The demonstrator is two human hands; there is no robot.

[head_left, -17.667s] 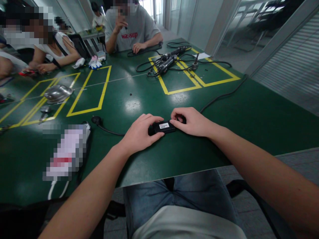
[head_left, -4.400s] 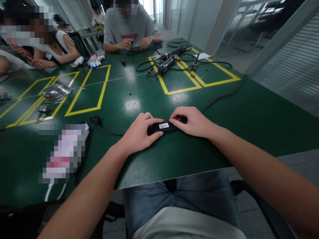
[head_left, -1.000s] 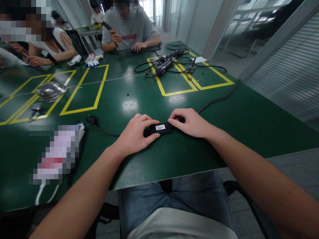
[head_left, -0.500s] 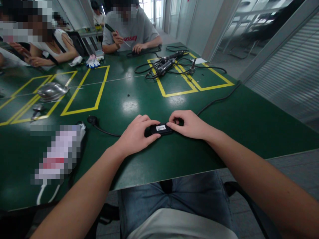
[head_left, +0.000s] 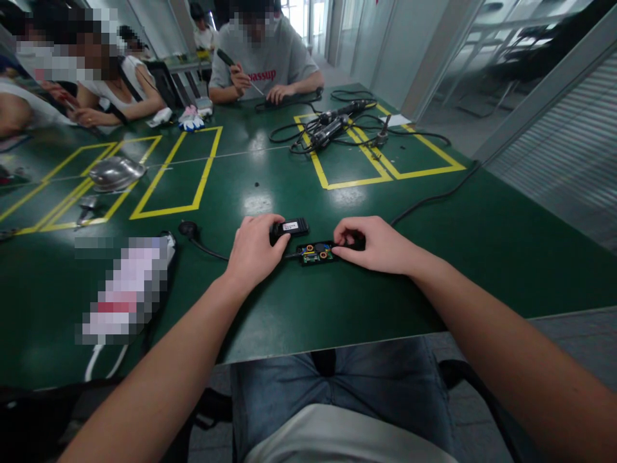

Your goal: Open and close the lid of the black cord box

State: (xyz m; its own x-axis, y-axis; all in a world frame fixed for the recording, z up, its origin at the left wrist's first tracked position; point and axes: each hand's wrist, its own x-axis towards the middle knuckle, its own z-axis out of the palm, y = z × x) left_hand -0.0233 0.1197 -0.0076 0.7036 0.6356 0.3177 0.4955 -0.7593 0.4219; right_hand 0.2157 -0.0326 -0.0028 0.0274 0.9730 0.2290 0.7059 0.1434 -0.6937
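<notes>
My left hand [head_left: 258,247] grips the left end of a black plastic cover [head_left: 295,227] that carries a white label. The cover is off its housing and sits just behind it. In front of me the lower housing [head_left: 315,253] lies uncovered on the green table, with a circuit board, copper-coloured coils and thin wires showing inside. My right hand [head_left: 369,243] pinches the right end of this housing; its curled fingers partly hide that end. A black cable runs from the housing's left side under my left hand to a power plug [head_left: 189,229].
A blurred-out pale object [head_left: 128,283] with a white cable lies at the left. Yellow tape rectangles mark the green table [head_left: 270,321]. Black power tools [head_left: 332,128] with cords, a metal bowl-like part [head_left: 117,173] and gloves [head_left: 191,118] lie farther back. Across the table a person [head_left: 265,58] holds a screwdriver.
My left hand has lifted the labelled cover off and moved it up and left, exposing the circuit board. My right hand stays at the housing's right end. The view has shifted slightly.
</notes>
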